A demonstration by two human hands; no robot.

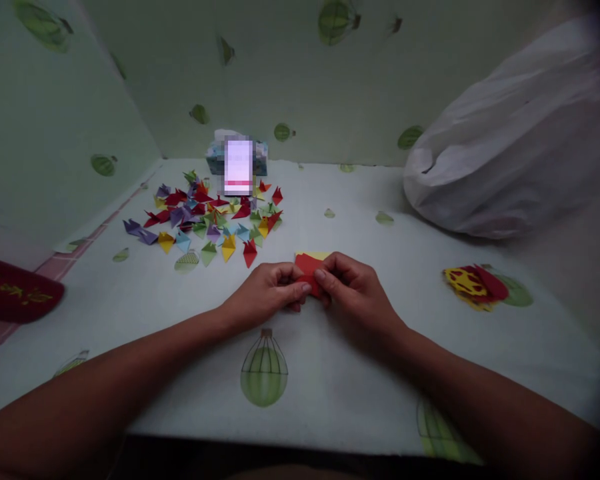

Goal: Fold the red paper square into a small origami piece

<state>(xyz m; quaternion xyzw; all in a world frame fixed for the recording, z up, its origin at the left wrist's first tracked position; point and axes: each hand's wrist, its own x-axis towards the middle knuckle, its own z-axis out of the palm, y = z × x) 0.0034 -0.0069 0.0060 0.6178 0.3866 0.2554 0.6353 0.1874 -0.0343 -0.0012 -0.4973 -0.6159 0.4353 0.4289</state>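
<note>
pale green covering printed with hot-air balloons is being seen across the surface (330, 373) and up the walls behind it. at the middle of the surface, a red paper piece (309, 272) is being pinched from both sides: the left hand (266, 293) is being pressed onto its left edge with thumb and fingers closed on it, and the right hand (353, 288) is being closed on its right edge likewise. a yellow sheet (316, 255) is showing just behind the red piece. a heap of folded paper shapes (210, 217) in many colours is lying well apart at the far left, in front of a blurred box (238, 160); no writing can be read on it. gold characters on a dark red cloth (15, 290) at the left edge are too small to read. a white plastic bag (520, 140) and a red-and-yellow paper stack (475, 285) are lying to the right.
</note>
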